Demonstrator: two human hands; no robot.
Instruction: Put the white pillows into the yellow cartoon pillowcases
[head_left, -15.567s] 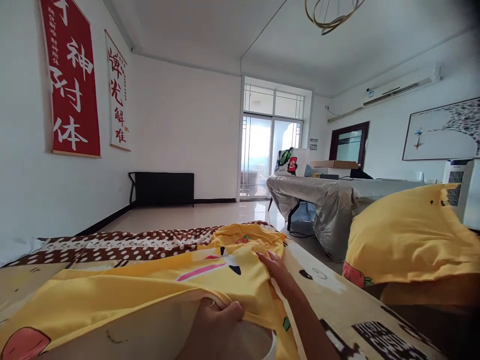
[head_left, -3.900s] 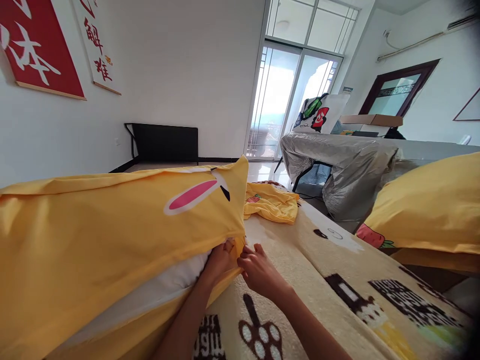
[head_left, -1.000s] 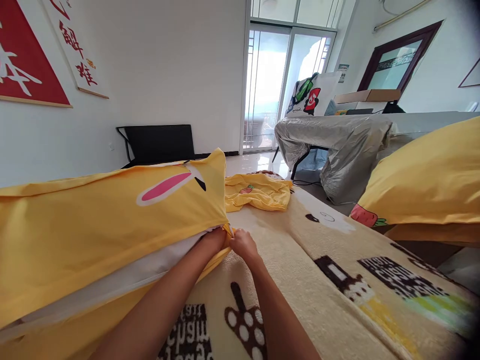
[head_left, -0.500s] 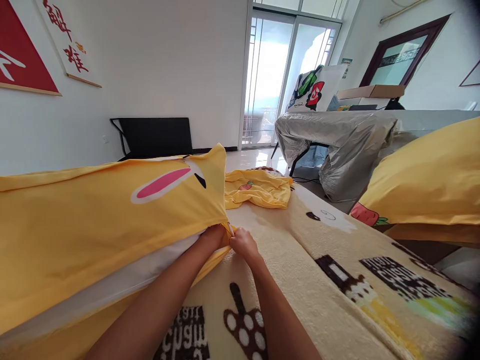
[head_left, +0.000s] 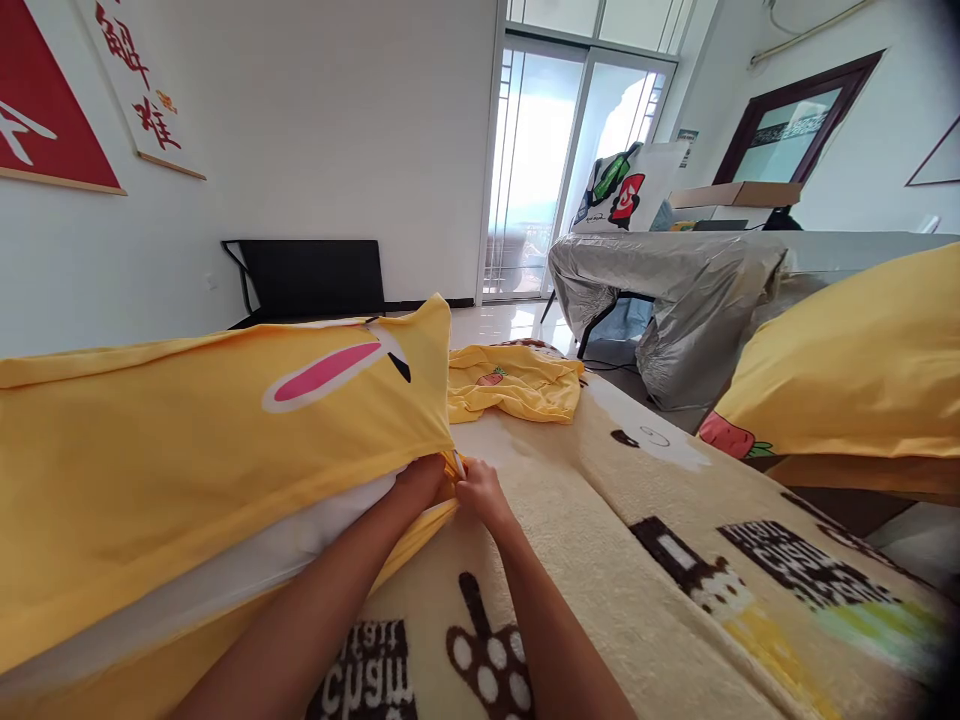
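Note:
A yellow pillowcase [head_left: 187, 460] with a pink-and-white rabbit ear printed on it lies across my left side. Its long lower side gapes, and a white pillow [head_left: 300, 535] shows in the opening. My left hand [head_left: 424, 478] reaches into the opening near the right corner; its fingers are hidden by the cloth. Right beside it, my right hand [head_left: 480, 488] is closed on the edge of the pillowcase at that corner. Behind the corner, a crumpled yellow cloth [head_left: 525, 385] with a carrot print lies flat.
Under everything is a cream fleece blanket [head_left: 555, 510] with brown prints. A plump yellow pillow [head_left: 855, 360] rests at the right. Farther back stand a table under grey plastic sheeting [head_left: 675, 270], a cardboard box [head_left: 739, 194] and a black bench [head_left: 311, 280].
Both hands keep their places at the pillowcase corner, with only a slight shift. The view has tilted a little; otherwise things lie as before.

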